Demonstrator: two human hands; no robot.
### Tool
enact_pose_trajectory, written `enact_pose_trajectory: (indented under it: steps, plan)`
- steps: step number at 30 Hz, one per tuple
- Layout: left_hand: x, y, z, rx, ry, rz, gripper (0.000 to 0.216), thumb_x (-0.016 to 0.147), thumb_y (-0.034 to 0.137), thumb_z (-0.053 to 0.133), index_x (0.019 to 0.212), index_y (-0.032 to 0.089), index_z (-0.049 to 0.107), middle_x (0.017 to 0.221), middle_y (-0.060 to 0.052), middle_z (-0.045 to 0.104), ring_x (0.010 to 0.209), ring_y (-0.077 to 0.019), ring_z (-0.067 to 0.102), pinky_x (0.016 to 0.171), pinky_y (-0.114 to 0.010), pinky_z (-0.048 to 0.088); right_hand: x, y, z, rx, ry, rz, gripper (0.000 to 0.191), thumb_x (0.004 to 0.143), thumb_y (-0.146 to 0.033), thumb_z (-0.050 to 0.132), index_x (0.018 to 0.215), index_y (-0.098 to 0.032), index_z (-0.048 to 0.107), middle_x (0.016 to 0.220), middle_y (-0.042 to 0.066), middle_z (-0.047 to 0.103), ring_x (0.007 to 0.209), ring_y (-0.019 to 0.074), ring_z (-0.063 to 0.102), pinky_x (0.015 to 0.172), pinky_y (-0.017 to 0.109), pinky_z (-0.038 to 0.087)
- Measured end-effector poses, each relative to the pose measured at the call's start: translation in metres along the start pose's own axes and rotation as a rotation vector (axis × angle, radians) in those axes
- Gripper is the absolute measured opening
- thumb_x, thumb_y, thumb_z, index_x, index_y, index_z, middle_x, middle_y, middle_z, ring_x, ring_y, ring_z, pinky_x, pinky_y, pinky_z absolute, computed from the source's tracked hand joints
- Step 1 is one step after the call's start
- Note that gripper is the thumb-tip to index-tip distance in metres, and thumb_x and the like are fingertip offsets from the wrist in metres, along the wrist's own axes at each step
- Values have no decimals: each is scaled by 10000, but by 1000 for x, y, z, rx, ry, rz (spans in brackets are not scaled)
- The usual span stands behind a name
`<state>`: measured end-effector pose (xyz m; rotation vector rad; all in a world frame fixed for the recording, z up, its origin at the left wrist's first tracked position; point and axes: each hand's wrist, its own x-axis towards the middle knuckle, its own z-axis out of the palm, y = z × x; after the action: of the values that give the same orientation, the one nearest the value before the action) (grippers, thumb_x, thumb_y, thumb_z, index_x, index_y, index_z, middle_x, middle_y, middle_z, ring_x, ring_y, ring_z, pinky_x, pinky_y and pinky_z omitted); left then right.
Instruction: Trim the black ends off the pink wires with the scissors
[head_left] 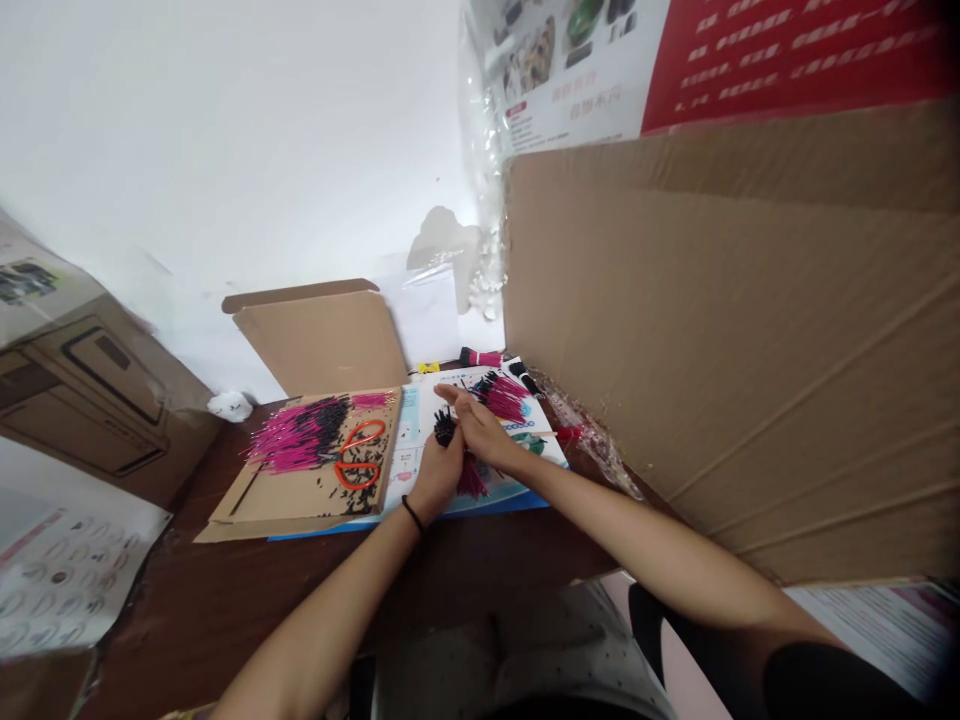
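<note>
My left hand (433, 478) grips a bundle of thin pink sticks with black tips (471, 480), the black ends poking up above the fist and the pink ends fanning out below it. My right hand (480, 428) lies over the top of that bundle, fingers closed around it and pointing left. Both hands work above a printed paper sheet (420, 415) on the brown table (225, 590). Another loose heap of pink sticks (504, 395) lies just behind my right hand.
A flattened cardboard box (247, 500) to the left carries a large pile of pink and black sticks (296, 440) and orange-handled scissors (358, 455). A tall cardboard sheet (720, 340) stands at the right. Another carton (90, 400) sits far left.
</note>
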<state>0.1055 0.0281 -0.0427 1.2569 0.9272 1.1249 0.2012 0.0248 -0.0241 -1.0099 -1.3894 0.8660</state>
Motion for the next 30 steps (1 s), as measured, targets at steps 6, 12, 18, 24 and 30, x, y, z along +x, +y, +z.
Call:
enact_pose_trajectory:
  steps: [6,12,18,24,30]
  plan:
    - [-1,3,3,-105,-42,-30,428,784,477,645,1080,168,661,1066,-109,692,1013,-235,626,892,-343,473,2,5,-6,-385,-14,-81,921,823,-762,64,1376,-142,461,1377,154,503,1297,262,405,1100,467,274]
    - [-4,4,8,-206,85,-122,301,785,397,675,963,155,665,895,-83,702,841,-171,650,769,-270,509,4,11,1,-488,-1,-119,956,831,-728,-14,1370,-78,435,1392,187,482,1306,261,404,1093,448,267]
    - [6,21,-8,-444,215,-294,317,763,275,694,633,163,427,462,85,400,365,-28,357,370,-145,305,10,-14,-31,-970,29,74,526,962,-494,263,1053,-131,633,1040,132,675,993,232,596,857,346,432]
    - [11,34,-20,-523,110,-242,423,718,427,735,678,172,399,483,98,366,358,-8,322,352,-113,256,3,-23,-44,-1322,-269,300,284,861,-329,545,1018,-122,661,1031,165,681,948,270,647,738,319,461]
    - [13,25,-19,-473,92,-195,491,638,530,756,705,178,421,462,119,302,340,-10,287,338,-125,205,2,-17,-33,-1354,-253,334,315,847,-77,411,1015,-67,678,1004,231,680,957,288,661,752,338,469]
